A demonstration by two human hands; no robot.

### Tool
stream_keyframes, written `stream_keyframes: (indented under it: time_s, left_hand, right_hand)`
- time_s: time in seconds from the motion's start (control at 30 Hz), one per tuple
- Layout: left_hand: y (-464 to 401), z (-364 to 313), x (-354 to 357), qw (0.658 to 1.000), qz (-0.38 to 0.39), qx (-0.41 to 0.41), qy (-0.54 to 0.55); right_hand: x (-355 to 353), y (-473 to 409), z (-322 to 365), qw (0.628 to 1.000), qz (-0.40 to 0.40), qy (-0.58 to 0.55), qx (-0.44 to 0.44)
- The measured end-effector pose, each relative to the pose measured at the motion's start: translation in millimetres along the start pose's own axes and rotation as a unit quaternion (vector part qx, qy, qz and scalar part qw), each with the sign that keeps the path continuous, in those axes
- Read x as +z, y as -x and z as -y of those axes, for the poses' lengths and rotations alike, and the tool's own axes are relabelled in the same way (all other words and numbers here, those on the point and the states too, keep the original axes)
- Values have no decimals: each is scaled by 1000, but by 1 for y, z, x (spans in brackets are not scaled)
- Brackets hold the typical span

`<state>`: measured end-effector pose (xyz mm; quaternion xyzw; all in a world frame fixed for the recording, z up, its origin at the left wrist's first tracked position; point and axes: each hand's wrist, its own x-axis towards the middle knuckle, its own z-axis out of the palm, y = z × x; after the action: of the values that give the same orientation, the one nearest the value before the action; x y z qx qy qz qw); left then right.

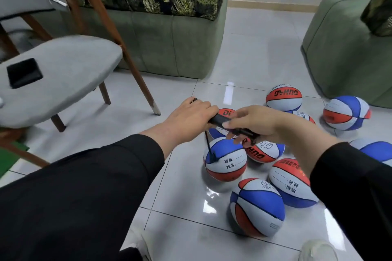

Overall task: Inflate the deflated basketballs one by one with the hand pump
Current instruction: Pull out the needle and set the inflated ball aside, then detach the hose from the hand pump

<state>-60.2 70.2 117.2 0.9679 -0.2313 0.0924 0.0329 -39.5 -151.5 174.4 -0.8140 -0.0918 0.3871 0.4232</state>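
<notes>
While both hands work the black hand pump (220,120) above the floor (184,197), the job looks partway through. The left hand (191,115) is clenched around the pump's handle end, and the right hand (254,125) grasps its barrel. A thin hose (207,144) runs down into the ball with the name panel (225,160), which sits on the tiles just below the hands and already looks round. Around it, the nearest ball (257,207) appears full, while the flattened ball (293,182) beside it seems soft, so several balls probably remain.
</notes>
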Motion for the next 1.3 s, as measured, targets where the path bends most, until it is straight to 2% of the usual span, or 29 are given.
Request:
stream_keyframes:
  time_s: [0.07,0.2,0.27,0.33,0.37,0.43,0.53,0.6,0.67,0.83,0.87,0.9,0.97,1.0,1.03,1.07,1.1,1.17,1.3]
  left_hand:
    - [5,-2,3,1000,-2,-13,2]
    - [4,6,-11,993,-8,-108,52]
    - [0,11,-24,983,-15,-157,91]
    - [-5,13,-35,963,-7,-212,165]
    - [-7,13,-38,950,-4,-234,208]
    - [-11,13,-39,926,-13,-260,273]
    - [-16,7,-38,898,-35,-284,333]
    - [-19,1,-36,880,-42,-300,367]
    - [-21,-6,-33,864,-42,-309,395]
    - [-25,-17,-32,835,-43,-317,447]
    - [-24,-18,-34,830,-45,-320,455]
    - [-25,-18,-36,824,-48,-322,464]
    - [-28,-18,-43,816,-57,-326,474]
    - [-30,-18,-48,812,-65,-329,477]
    - [-32,-19,-52,808,-73,-331,481]
    - [-33,-20,-57,806,-77,-330,486]
    - [-33,-22,-61,805,-75,-327,489]
    - [-32,-27,-69,803,-64,-317,500]
    - [-28,-35,-79,770,-77,-325,544]
  right_hand:
    - [1,1,-12,993,-29,-112,-31]
    - [3,-3,-22,932,-121,-335,-66]
    - [4,-8,-22,909,-163,-377,-64]
    - [11,-16,-24,914,-188,-358,-34]
    - [17,-19,-25,927,-180,-328,-9]
    - [33,-23,-27,953,-113,-277,38]
    - [57,-34,-26,948,-17,-306,80]
    - [67,-47,-28,925,-24,-369,89]
    - [71,-60,-30,885,-64,-453,87]
    - [47,-72,-26,793,-174,-585,1]
    - [40,-71,-23,791,-187,-583,-1]
    - [35,-69,-19,804,-197,-562,8]
    - [28,-63,-17,874,-192,-442,64]
    - [28,-58,-16,909,-165,-371,95]
    - [29,-53,-17,929,-126,-328,116]
    - [29,-50,-19,934,-89,-323,128]
    - [29,-49,-21,926,-64,-350,128]
    - [25,-54,-25,885,-58,-451,98]
    - [7,-66,-20,771,-140,-621,22]
